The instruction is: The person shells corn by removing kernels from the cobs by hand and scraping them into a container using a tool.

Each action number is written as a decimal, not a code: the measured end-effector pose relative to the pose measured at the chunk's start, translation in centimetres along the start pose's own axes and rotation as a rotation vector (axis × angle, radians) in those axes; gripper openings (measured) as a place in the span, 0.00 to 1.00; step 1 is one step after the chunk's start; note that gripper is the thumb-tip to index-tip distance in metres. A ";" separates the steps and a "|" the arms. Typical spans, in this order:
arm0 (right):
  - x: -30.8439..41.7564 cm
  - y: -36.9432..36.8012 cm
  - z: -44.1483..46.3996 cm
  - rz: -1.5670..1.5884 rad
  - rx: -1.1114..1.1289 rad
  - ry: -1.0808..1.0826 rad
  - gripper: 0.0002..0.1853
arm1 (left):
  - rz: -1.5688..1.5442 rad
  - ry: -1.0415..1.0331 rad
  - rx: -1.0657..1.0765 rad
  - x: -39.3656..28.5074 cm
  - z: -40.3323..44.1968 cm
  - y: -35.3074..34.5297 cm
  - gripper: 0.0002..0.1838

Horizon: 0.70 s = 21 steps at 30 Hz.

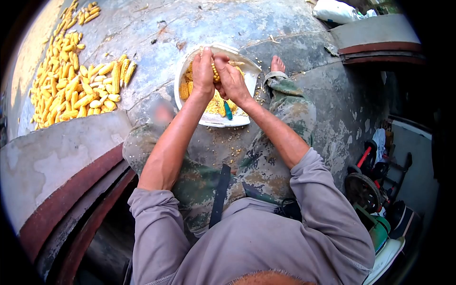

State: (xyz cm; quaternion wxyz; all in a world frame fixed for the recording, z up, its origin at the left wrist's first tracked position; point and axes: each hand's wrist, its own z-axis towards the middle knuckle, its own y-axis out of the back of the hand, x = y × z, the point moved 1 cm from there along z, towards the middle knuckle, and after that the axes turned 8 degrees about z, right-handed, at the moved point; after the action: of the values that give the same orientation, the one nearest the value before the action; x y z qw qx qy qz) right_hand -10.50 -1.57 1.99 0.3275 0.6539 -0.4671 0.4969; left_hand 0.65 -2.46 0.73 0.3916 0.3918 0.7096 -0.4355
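Observation:
Over a white basin (pixel 231 122), my left hand (pixel 203 73) and my right hand (pixel 232 81) come together around one ear of corn (pixel 216 75). Only a strip of its yellow kernels shows between them. The fingers of both hands are closed on the ear, though my left fingertips are partly hidden. Below the hands, loose corn kernels (pixel 214 107) fill the basin floor, with more ears (pixel 184 90) along its left side. A tool with a green handle (pixel 228 111) rests on the kernels near the front rim; its other end cannot be made out.
A large pile of corn ears (pixel 61 92) lies on the concrete floor at left. My bare foot (pixel 278 64) is right of the basin. Scattered kernels (pixel 235 152) dot the floor in front. A white sack (pixel 338 12) is at the back right, and a wheel (pixel 363 192) stands at right.

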 end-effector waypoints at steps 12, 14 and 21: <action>-0.2 0.1 0.0 0.117 0.007 0.023 0.30 | -0.034 0.102 0.007 -0.4 -0.7 -0.2 0.21; -0.2 0.2 0.1 0.074 0.018 -0.019 0.31 | -0.017 0.095 0.005 -0.7 -0.9 -0.4 0.22; -0.2 0.3 0.2 0.042 -0.028 -0.060 0.39 | 0.008 0.122 0.076 0.4 -0.1 0.2 0.30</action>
State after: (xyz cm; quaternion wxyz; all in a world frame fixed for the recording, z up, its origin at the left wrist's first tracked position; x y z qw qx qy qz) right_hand -10.70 -1.74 1.71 0.3117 0.6541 -0.4972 0.4773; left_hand 0.59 -2.20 0.34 0.3342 0.4349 0.7136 -0.4358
